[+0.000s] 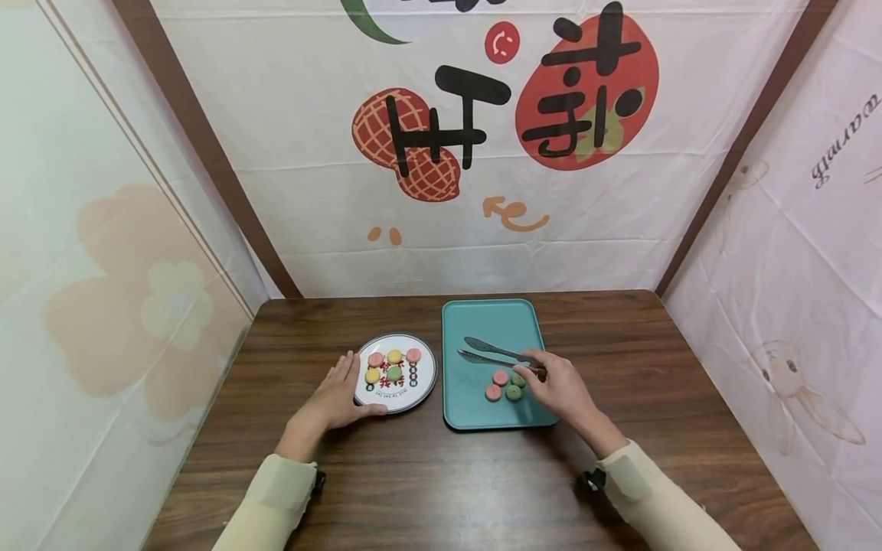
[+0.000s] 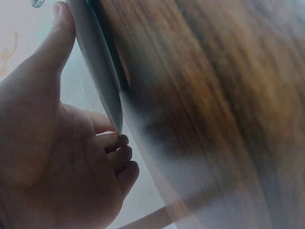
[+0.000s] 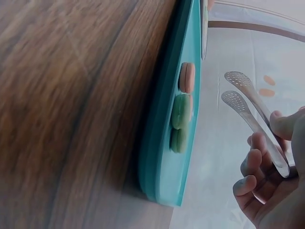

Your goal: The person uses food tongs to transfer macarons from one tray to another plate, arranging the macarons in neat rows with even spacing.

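Two hands: left hand (image 1: 335,394) lies spread against the rim of the plate (image 1: 420,392); right hand (image 1: 560,385) grips the tongs (image 1: 496,349).
Tongs: parted, above the tray (image 1: 462,409).
Plate macarons (image 1: 394,373): two pink, two yellow, one green.
Tray macarons (image 1: 514,392): two pink, two green.
Surface (image 1: 386,482): wood-grained, plate and tray just apart.

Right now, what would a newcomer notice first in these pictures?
Probably the teal tray on the table, where pink and green macarons lie near the tongs in the right grip. Next, the white plate left of it, bearing five macarons, with the left grip touching its rim. Behind the table, bold black lettering over red shapes stands out.
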The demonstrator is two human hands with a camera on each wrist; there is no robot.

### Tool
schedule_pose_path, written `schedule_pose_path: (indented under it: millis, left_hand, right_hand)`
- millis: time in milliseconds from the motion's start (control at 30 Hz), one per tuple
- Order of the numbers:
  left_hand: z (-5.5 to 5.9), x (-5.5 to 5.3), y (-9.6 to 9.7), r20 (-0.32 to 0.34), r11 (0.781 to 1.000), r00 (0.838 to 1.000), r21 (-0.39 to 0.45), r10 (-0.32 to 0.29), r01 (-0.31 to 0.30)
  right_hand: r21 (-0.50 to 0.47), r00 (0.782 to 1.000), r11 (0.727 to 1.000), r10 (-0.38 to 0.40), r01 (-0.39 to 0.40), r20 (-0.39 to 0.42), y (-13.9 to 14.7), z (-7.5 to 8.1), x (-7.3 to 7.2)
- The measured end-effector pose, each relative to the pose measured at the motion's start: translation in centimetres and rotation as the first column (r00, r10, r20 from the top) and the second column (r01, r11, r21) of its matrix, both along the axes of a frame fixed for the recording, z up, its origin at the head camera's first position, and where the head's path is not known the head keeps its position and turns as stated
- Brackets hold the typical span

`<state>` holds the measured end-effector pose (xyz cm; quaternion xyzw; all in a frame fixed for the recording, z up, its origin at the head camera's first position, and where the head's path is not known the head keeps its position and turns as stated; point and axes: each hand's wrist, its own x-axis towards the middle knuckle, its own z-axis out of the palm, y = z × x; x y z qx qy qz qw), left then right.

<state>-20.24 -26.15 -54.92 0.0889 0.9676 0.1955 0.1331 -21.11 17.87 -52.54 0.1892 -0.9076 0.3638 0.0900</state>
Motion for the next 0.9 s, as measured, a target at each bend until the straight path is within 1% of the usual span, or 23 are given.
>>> schedule_pose_path:
  millis: [200, 733, 900]
  left_hand:
    - [0.1, 0.0, 0.0, -0.008, 1.0, 1.0, 0.003, -0.003, 0.003]
    - [0.0, 0.1, 0.1, -0.018, 1.0, 1.0, 0.0, -0.001, 0.001]
    - [0.0, 0.0, 0.1, -0.02, 1.0, 1.0, 0.005, 0.0, 0.0]
  right_hand:
    - [0.007, 1.0, 1.0, 0.003, -0.003, 0.017, 1.0, -0.2, 0.3]
    - [0.059, 0.999, 0.997, -0.042, 0.04, 0.031, 3.2, 0.1, 1.2]
    - [0.082, 0.999, 0.996, -0.032, 0.029, 0.034, 3.7, 0.2, 1.3]
